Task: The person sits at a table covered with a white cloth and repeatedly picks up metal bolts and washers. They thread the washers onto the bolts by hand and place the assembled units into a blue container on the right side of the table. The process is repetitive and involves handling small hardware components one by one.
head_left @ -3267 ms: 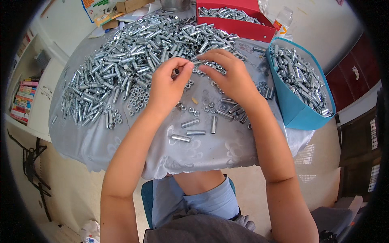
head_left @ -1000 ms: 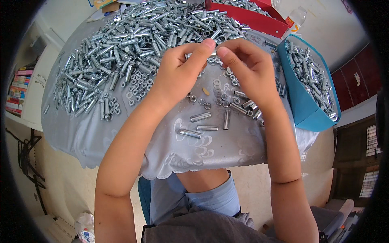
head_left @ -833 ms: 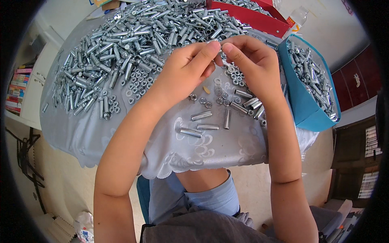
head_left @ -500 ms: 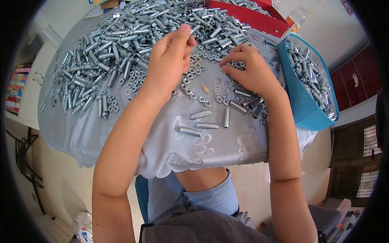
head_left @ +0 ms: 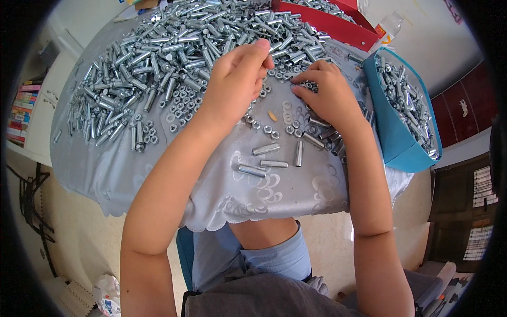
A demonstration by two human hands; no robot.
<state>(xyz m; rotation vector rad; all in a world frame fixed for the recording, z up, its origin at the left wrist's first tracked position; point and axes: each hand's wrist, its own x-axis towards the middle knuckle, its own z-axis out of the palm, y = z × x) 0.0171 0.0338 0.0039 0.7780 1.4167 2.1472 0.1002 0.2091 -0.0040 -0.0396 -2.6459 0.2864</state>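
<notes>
Hands parted now, no longer pinched together over one piece as a second ago. Left hand (head_left: 235, 79) stretched forward to the bolt heap (head_left: 174, 47), fingers curled, tips at the heap's edge; cannot tell whether anything is pinched. Right hand (head_left: 327, 95) flat on the cloth (head_left: 274, 195), fingertips pressing among loose nuts (head_left: 288, 113), holding nothing visible. Probably fetching fresh parts. Blue bin (head_left: 396, 132) of finished pieces just right.

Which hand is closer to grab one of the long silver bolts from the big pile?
Probably the left hand: it reaches over the edge of the pile of bolts. The right hand rests lower, its fingers among the small nuts.
</notes>
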